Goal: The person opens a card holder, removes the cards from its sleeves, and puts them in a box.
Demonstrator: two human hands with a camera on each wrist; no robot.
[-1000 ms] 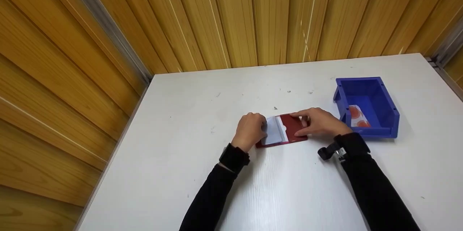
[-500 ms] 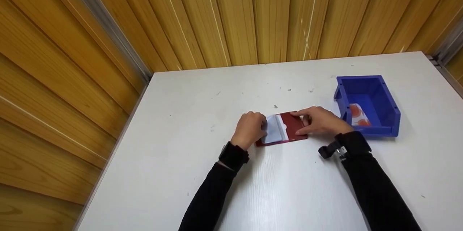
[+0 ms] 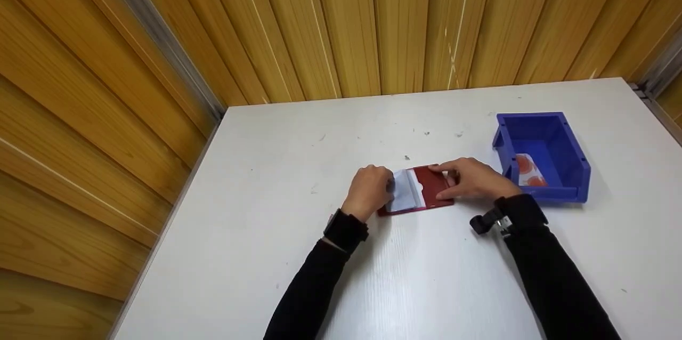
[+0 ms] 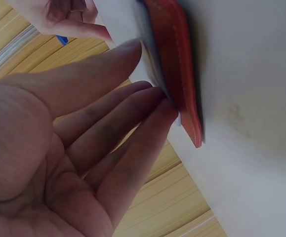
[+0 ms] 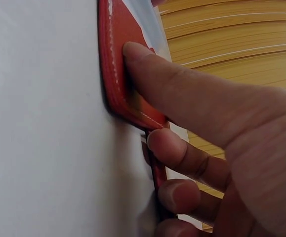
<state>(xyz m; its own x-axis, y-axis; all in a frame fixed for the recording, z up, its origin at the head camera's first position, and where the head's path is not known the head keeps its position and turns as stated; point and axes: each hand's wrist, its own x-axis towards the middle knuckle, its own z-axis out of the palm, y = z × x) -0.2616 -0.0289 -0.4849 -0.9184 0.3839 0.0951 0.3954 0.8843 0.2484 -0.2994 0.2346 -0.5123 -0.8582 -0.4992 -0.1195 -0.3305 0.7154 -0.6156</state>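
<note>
A red stitched card holder (image 3: 434,186) lies spread open on the white table, its clear plastic sleeves (image 3: 403,191) on the left half. My left hand (image 3: 366,194) pinches the sleeves at their left edge; in the left wrist view the fingertips reach between them and the red cover (image 4: 175,59). On the other side, my right hand (image 3: 473,177) grips the cover's right end. The right wrist view has the thumb (image 5: 147,64) pressed flat on the red inner face, while the other fingers curl at the cover's edge.
A blue plastic bin (image 3: 554,195) stands right of the hands, close to the right wrist. Inside it lies a white piece with orange-red round patterns (image 3: 530,170). Wood-look panels (image 3: 346,25) rise behind the white table (image 3: 256,233) and along its left side.
</note>
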